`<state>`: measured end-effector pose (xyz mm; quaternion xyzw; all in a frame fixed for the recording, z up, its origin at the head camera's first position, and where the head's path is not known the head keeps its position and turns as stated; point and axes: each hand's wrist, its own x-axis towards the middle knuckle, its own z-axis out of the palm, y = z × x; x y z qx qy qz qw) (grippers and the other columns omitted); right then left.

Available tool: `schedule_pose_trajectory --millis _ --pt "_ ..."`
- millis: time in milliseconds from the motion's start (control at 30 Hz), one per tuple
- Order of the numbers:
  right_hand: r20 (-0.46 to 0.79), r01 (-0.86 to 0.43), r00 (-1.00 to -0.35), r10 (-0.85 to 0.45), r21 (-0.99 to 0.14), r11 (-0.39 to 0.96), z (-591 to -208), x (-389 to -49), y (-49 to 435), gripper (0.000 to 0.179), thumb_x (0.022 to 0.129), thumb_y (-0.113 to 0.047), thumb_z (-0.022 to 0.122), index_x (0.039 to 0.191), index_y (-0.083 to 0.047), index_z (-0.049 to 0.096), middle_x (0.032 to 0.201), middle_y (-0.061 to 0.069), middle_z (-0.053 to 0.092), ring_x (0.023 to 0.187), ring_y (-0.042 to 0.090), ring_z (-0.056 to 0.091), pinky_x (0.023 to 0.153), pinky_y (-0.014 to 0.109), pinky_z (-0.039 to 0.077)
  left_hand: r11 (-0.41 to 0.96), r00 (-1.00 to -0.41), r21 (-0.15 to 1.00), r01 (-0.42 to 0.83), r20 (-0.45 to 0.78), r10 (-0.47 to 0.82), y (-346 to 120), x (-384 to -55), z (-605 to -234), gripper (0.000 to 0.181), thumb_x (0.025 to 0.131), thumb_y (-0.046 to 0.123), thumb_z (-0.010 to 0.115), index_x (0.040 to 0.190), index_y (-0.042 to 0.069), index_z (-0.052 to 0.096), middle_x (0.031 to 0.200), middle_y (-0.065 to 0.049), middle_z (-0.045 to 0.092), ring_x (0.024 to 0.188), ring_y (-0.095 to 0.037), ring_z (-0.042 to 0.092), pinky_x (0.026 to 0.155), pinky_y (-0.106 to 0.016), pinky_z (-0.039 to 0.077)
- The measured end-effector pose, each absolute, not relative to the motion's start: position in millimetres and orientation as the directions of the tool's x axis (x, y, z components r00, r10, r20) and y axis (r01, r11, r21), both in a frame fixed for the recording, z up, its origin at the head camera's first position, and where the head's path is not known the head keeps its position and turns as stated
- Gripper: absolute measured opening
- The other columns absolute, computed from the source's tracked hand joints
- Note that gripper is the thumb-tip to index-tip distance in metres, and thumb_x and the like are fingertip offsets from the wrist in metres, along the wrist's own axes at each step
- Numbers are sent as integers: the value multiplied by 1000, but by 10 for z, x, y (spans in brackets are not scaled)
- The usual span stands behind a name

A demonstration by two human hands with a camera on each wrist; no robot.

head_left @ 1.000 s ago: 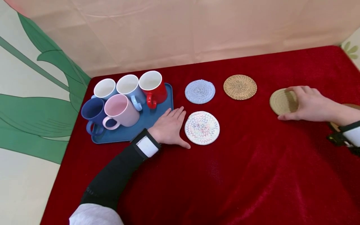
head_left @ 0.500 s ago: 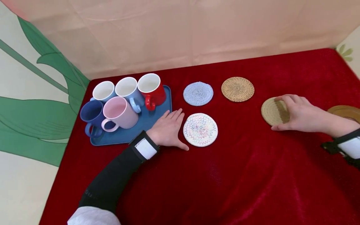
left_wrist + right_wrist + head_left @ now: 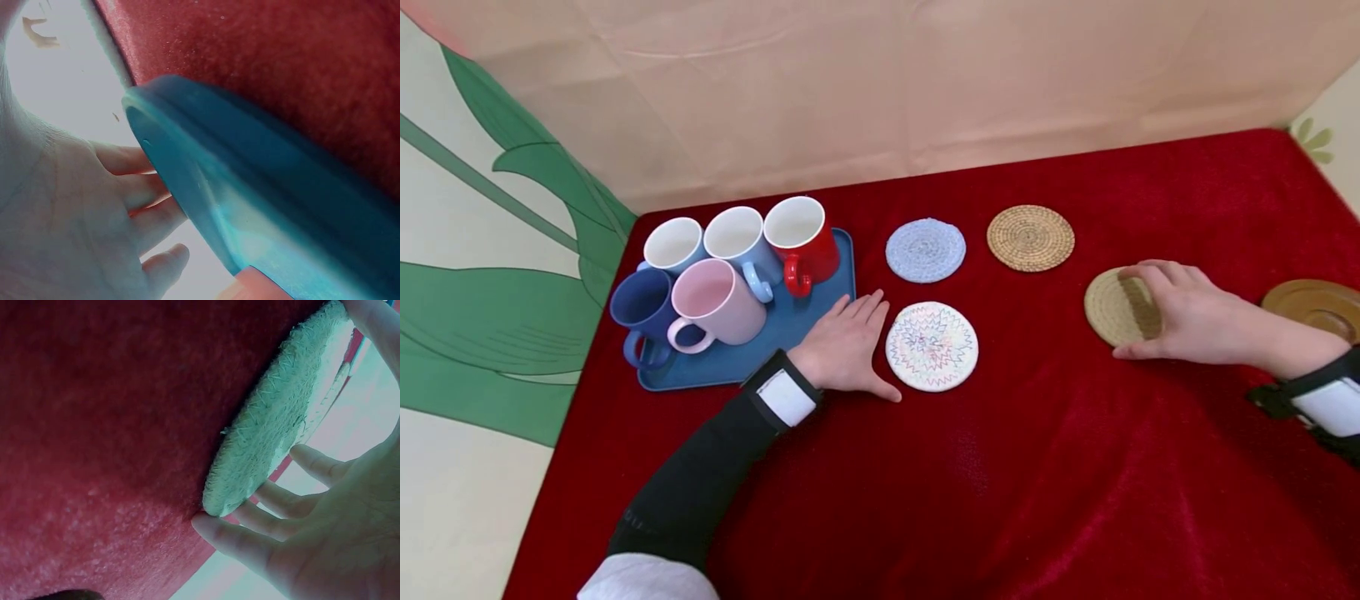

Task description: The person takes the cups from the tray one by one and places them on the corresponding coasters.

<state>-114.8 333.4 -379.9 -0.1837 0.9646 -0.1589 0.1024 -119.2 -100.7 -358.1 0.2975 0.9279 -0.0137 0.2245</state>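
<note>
My right hand [image 3: 1198, 317] holds a round beige woven coaster [image 3: 1105, 310], thumb at its near edge and fingers at its far edge. In the right wrist view the fingertips meet the thick stitched rim of the coaster [image 3: 275, 412], which lies close to the red cloth. My left hand [image 3: 844, 346] lies with fingers spread and thumb out, over the right edge of a blue tray [image 3: 805, 312]. Just right of it is a white coaster [image 3: 932, 347] with coloured zigzag stitching. The left wrist view shows the tray's raised rim [image 3: 206, 144] beside the fingers.
On the tray stand a red mug [image 3: 820, 250], a pink mug [image 3: 733, 308], a dark blue mug [image 3: 643, 304] and two light blue mugs. A pale blue coaster [image 3: 926, 250] and a tan woven coaster [image 3: 1030, 238] lie farther back. A brown wooden dish [image 3: 1292, 298] sits far right, partly behind my right forearm.
My right hand has shifted the beige coaster nearer to me and a little left across the cloth. My left hand stays where it was; the head view has tilted slightly.
</note>
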Motion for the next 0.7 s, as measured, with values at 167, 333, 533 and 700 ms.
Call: schedule_pose_trajectory --millis 167,333,533,700 --pt "-145 -328 -909 -391 -330 885 -3798 -1115 3305 105 66 -38 95 141 9 37 134 38 39 119 59 35 93 70 38 823 -723 106 558 -425 545 -1010 -1197 -3590 122 76 71 73 161 1 21 167 -16 20 154 -33 21 125 -48 9" --pt "-125 -353 -902 -414 -340 872 -3794 -1070 3231 105 65 -39 96 140 7 40 134 36 41 119 56 38 91 69 41 824 -722 109 557 -427 544 -1013 -1202 -3598 122 76 72 73 161 1 20 168 -16 19 154 -32 20 126 -48 9" --pt "-134 -371 -889 -439 -353 859 -3780 -1022 3128 107 65 -45 95 143 4 40 137 31 41 123 51 38 93 67 43 823 -722 110 557 -427 545 -1012 -1201 -3599 123 76 72 73 161 1 20 168 -16 19 154 -32 20 126 -47 9" --pt "-173 -367 -877 -448 -360 858 -3764 -983 3047 109 68 -48 93 146 3 36 142 29 38 127 49 36 92 66 45 823 -721 108 558 -428 545 -1011 -1201 -3602 123 76 72 73 161 1 20 168 -16 19 154 -33 20 126 -47 9"
